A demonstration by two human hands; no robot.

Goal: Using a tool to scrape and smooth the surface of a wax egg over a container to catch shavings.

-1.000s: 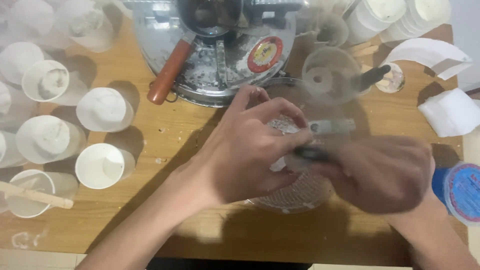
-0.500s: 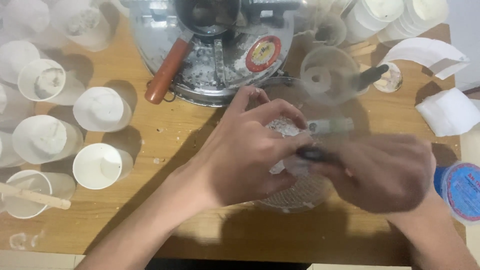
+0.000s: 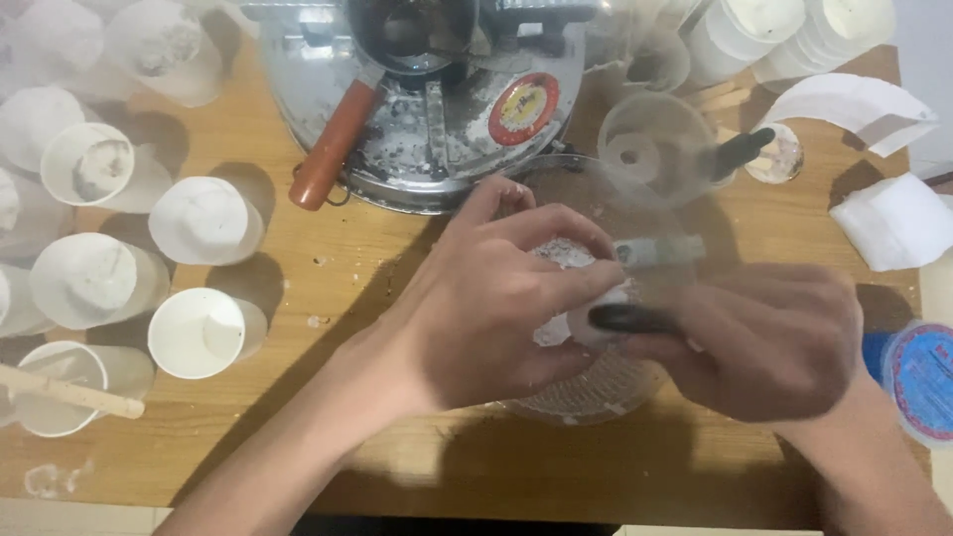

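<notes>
My left hand point(image 3: 496, 303) curls around a small white cup point(image 3: 586, 313) held over a clear plastic bowl point(image 3: 596, 392) with white crumbly powder inside. My right hand point(image 3: 769, 337) is blurred and grips a dark-handled tool point(image 3: 635, 318) whose pale blade point(image 3: 660, 250) points over the cup's mouth. Both hands sit together above the bowl at the table's middle right.
Several white cups point(image 3: 204, 218) filled with white material stand at the left, one with a wooden stick point(image 3: 69, 390). A round metal machine point(image 3: 437, 89) with a red-brown handle point(image 3: 333, 149) sits behind. A clear cup point(image 3: 650, 149), white paper point(image 3: 893, 223) and a blue-lidded tub point(image 3: 918, 372) lie at right.
My right hand has shifted slightly with the tool over the cup, staying blurred. My left hand keeps its hold on the cup in the same place.
</notes>
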